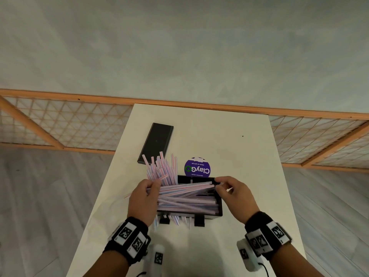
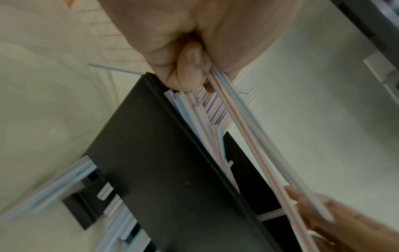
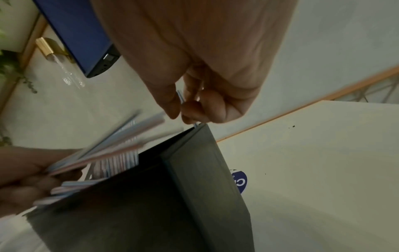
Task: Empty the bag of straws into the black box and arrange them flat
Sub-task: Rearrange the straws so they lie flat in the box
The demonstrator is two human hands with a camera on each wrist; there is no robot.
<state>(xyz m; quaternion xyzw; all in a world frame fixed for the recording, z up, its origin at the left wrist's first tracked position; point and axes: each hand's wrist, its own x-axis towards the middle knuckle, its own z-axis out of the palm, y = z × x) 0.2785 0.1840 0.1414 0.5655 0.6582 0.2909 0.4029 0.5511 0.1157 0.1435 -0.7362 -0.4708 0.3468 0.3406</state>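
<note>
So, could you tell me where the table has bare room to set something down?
Bare patches: the table's right side beyond the purple sticker, and the far strip behind the black lid. Crowded: around the black box, straws and both hands.
</note>
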